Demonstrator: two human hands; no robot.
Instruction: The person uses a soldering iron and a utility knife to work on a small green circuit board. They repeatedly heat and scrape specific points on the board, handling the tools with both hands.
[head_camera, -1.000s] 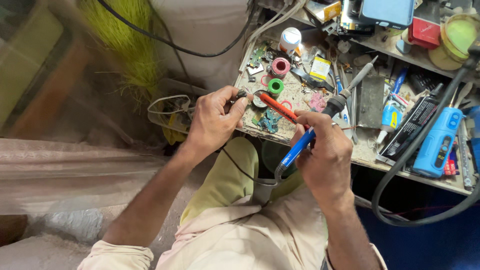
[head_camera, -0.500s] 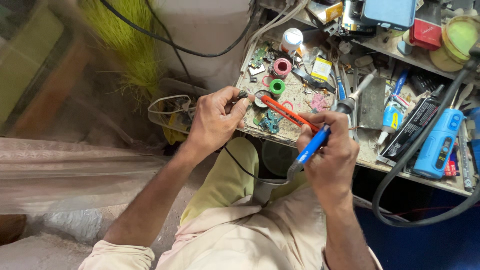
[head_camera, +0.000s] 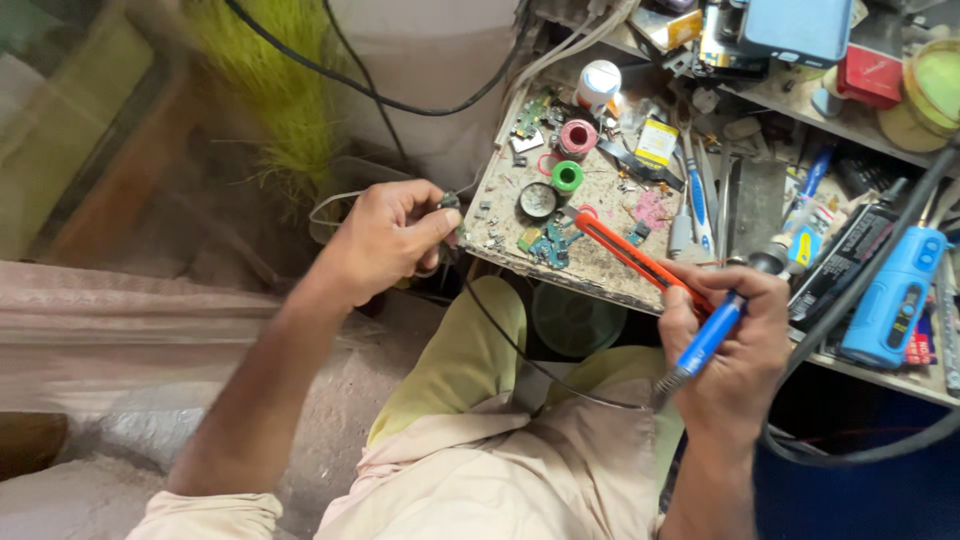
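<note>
Cluttered tabletop (head_camera: 600, 265) is filling the upper right of the view, its worn board littered with small parts and scraps. Left hand (head_camera: 385, 245) is closing thumb and fingers on a small dark connector (head_camera: 449, 203) just off the board's left edge, with a thin black wire (head_camera: 520, 350) trailing from it down across the lap. Right hand (head_camera: 735, 345) is gripping a blue-handled soldering iron (head_camera: 715, 330) and, alongside it, an orange utility knife (head_camera: 640, 258) whose front end is lying out over the board toward its middle. Green circuit board pieces (head_camera: 548, 243) are sitting just beside the knife's tip, with a round dark tin (head_camera: 538, 200) next to them. Green tape roll (head_camera: 567, 177) and pink tape roll (head_camera: 577, 137) are standing behind the tin, and a white-capped bottle (head_camera: 598, 85) is further back. Blue handheld tool (head_camera: 895, 295) is resting on the lower shelf at the right, near a thick black cable (head_camera: 860, 300) looping past the right wrist. Pale trousers are showing below, knees drawn up under the board.
</note>
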